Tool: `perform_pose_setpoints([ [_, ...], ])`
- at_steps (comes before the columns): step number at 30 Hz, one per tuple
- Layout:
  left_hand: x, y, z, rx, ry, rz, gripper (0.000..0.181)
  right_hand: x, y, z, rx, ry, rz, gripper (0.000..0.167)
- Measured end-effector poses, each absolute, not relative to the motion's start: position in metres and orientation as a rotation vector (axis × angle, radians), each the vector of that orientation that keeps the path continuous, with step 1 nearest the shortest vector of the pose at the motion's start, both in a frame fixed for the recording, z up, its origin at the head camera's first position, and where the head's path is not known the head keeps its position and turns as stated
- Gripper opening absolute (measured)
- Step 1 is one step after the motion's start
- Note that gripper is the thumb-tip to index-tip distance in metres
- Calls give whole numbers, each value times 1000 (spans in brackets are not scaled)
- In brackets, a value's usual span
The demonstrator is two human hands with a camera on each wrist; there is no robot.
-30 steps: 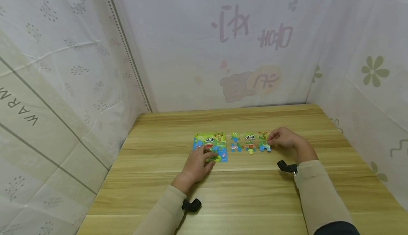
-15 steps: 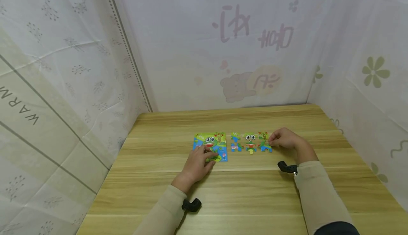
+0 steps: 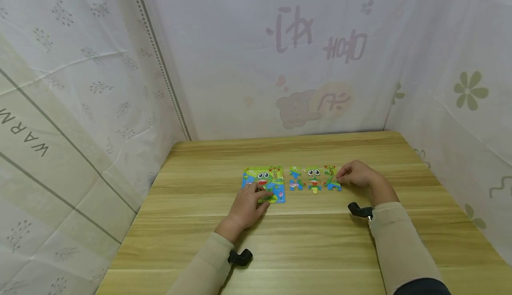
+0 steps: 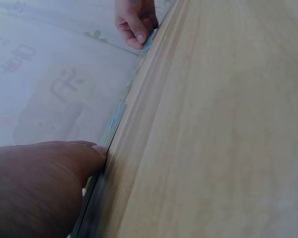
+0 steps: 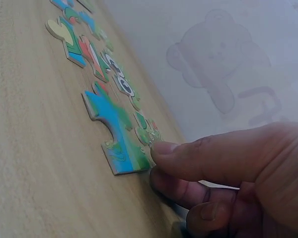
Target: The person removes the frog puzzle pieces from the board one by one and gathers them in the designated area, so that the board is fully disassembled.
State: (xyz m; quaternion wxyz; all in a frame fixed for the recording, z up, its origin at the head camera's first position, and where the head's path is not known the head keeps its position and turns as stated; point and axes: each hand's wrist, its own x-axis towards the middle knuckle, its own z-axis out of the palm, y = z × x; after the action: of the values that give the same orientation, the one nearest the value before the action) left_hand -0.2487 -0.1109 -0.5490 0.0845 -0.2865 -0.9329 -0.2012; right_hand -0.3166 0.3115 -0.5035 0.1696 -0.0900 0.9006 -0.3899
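My left hand (image 3: 247, 204) rests on the lower left part of a square frog puzzle board (image 3: 277, 178). In the left wrist view its thumb (image 4: 92, 156) touches the board's edge. To the right lie several loose frog puzzle pieces, among them an eye piece (image 3: 314, 172) and a mouth piece (image 5: 74, 43). With thumb and index finger, my right hand (image 3: 357, 173) pinches the outer edge of the lower right puzzle piece (image 5: 114, 124), which is blue and green and lies flat on the table. The fingers partly hide a tree piece (image 5: 145, 130) behind it.
The wooden table (image 3: 304, 241) reaches to patterned cloth (image 3: 224, 64) hung at the back and both sides. A black wrist mount (image 3: 241, 257) sits on the left sleeve, another black mount (image 3: 360, 209) on the right sleeve.
The lower right puzzle piece and my right hand have shifted slightly right since a second ago, widening the gap to the mouth piece. My left hand has stayed still.
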Motion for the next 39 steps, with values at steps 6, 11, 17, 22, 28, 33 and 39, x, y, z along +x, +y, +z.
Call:
perform_pose_setpoints([
  [6, -248, -111, -548, -853, -2785, -601, 28, -320, 313, -506, -254, 2571, -1105, 13],
  [11, -248, -111, -549, -849, -2786, -613, 28, -321, 313, -507, -257, 2570, -1118, 15],
  [17, -249, -112, -551, -842, -2779, -618, 28, -319, 313, -507, -293, 2570, -1134, 13],
  [22, -250, -112, -552, -829, -2766, -653, 28, -319, 310, -507, -308, 2570, -1145, 13],
  [28, -251, -116, -549, -832, -2739, -742, 31, -321, 304, -506, -339, 2565, -1154, 12],
  [33, -254, -124, -546, -796, -2699, -770, 29, -322, 296, -506, -346, 2584, -1154, 11],
  [39, -258, -135, -543, -745, -2723, -842, 30, -322, 288, -507, -369, 2599, -1159, 12],
])
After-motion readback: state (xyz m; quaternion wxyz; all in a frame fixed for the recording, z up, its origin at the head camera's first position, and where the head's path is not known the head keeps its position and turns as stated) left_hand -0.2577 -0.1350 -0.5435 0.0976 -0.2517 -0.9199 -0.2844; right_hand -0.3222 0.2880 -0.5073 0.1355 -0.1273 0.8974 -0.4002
